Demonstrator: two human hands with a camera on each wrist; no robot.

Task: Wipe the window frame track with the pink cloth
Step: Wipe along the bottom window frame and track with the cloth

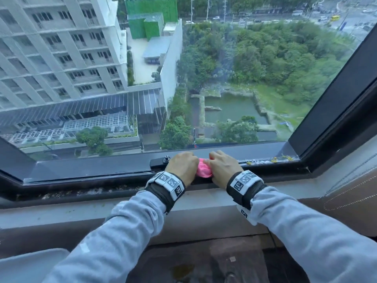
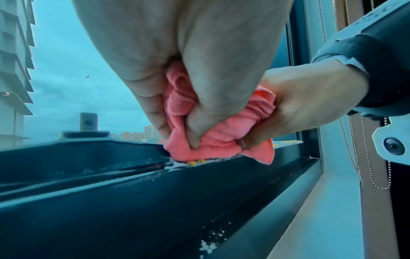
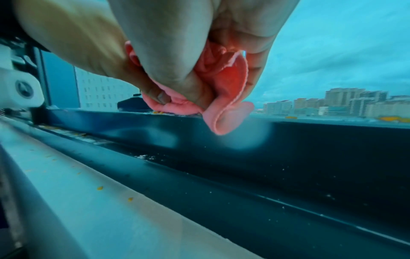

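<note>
A bunched pink cloth (image 1: 203,168) sits on the dark window frame track (image 1: 102,170), squeezed between both hands. My left hand (image 1: 182,165) grips its left side, thumb pressed into the folds of the cloth (image 2: 213,138). My right hand (image 1: 221,167) grips the right side, fingers curled round the cloth (image 3: 221,112), a loose flap hanging below. The cloth's underside touches the top edge of the track (image 2: 111,168), where white and yellow crumbs lie. Most of the cloth is hidden inside the two fists.
A black latch (image 1: 161,161) sits on the frame just left of my left hand. Yellow and white debris (image 1: 283,159) lies along the track toward the right corner. A pale sill (image 1: 61,213) runs below the frame. Bead chains (image 2: 355,157) hang at the right.
</note>
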